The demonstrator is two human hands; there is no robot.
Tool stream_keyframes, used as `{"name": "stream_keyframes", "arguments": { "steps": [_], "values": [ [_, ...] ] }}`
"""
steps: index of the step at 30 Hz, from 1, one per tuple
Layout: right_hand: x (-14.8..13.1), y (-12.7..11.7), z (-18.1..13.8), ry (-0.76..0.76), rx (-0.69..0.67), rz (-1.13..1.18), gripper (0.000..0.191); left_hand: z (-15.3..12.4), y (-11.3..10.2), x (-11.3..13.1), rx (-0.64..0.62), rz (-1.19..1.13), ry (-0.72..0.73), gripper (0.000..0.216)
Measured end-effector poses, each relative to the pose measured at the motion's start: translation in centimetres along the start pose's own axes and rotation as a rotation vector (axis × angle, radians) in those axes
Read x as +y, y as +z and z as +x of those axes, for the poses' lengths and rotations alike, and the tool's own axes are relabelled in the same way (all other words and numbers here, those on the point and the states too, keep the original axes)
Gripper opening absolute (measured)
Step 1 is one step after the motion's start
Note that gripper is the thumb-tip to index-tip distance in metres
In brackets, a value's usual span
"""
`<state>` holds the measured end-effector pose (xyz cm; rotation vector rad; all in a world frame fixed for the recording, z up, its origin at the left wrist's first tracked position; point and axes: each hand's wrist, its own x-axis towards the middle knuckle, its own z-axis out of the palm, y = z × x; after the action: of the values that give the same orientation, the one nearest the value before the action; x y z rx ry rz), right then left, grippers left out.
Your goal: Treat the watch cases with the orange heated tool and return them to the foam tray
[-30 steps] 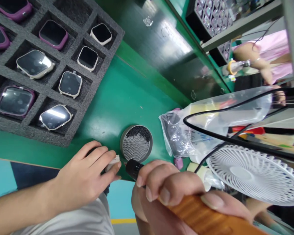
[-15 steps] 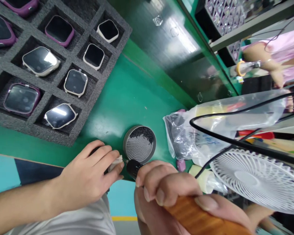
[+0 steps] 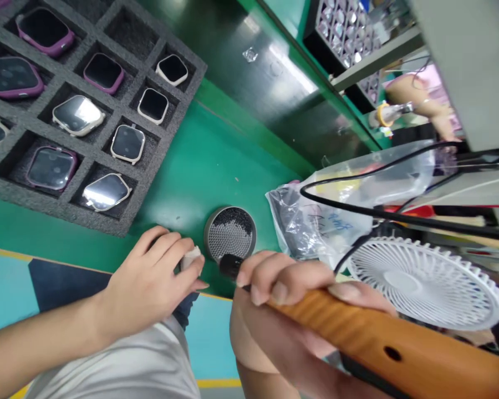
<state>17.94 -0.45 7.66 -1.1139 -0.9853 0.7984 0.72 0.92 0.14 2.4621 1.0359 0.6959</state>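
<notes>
My left hand is curled over a small white watch case pressed against the green bench, near its front edge. My right hand grips an orange-handled electric screwdriver; its black nose points at the case from the right. Just behind the two sits a round grey tin full of tiny dark screws.
A black foam tray at the left holds several watch cases in pink and white. A white desk fan, a black cable and a clear plastic bag crowd the right. Another person's arm shows beyond the shelf.
The view has shifted, so everything sits a little differently in frame. The screwdriver's nose has moved slightly up toward the tin; my left hand stays on the case.
</notes>
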Motion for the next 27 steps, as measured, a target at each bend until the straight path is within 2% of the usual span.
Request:
{"name": "stream_keyframes", "arguments": {
  "steps": [3,6,11,16,19,23,27],
  "values": [
    [0.5,-0.6,1.1,-0.062,0.072,-0.002,0.048,-0.1,-0.3,0.0,-0.04,-0.034,0.041,0.027],
    [1.1,-1.0,1.8,-0.064,0.068,0.022,0.048,-0.4,-0.2,-0.1,-0.085,-0.065,0.102,0.026],
    [1.5,-1.0,1.6,-0.033,0.044,0.028,0.049,-0.4,0.4,0.0,0.036,0.047,0.03,0.022],
    [1.5,-0.7,1.6,-0.007,0.078,0.001,0.048,-0.5,0.2,-0.1,-0.026,-0.054,0.062,0.018],
    [1.5,-0.6,1.7,-0.001,0.096,-0.013,0.047,-0.8,0.2,-0.3,-0.01,-0.058,0.074,0.027],
    [1.0,-0.5,1.4,-0.048,0.076,-0.045,0.047,-0.9,0.6,-0.4,0.021,-0.053,0.079,0.024],
    [0.2,-0.2,0.9,-0.119,0.112,-0.076,0.027,-0.7,0.7,-0.2,0.009,-0.053,0.087,0.024]
  ]
}}
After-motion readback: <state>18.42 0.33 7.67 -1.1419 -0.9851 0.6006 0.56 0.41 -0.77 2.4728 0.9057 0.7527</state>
